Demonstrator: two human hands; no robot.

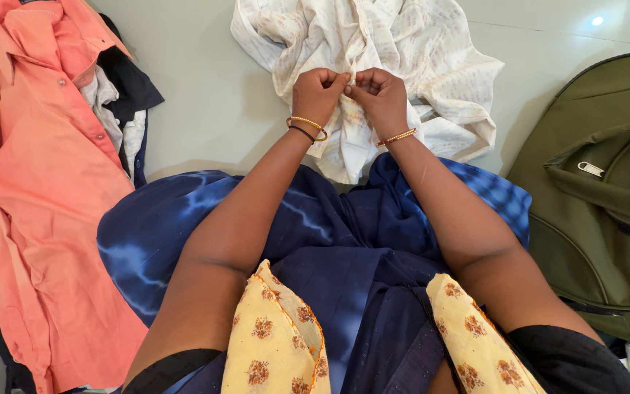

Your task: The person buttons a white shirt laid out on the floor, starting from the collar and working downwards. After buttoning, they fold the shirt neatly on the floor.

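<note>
left hand (318,93) and right hand (378,93): both pinching white shirt (402,51) on the floor (205,95) | risk: loose cloth slips from the fingertips

Shirt (45,190) lies left, backpack (599,197) right, cloth (402,66) between.

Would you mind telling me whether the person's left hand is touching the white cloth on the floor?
Touching. The head view shows the left hand pinching a fold of the white cloth, meeting the right hand.

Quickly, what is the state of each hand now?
Left hand: closed, pinching the white garment.
Right hand: closed, pinching the same garment.
</note>
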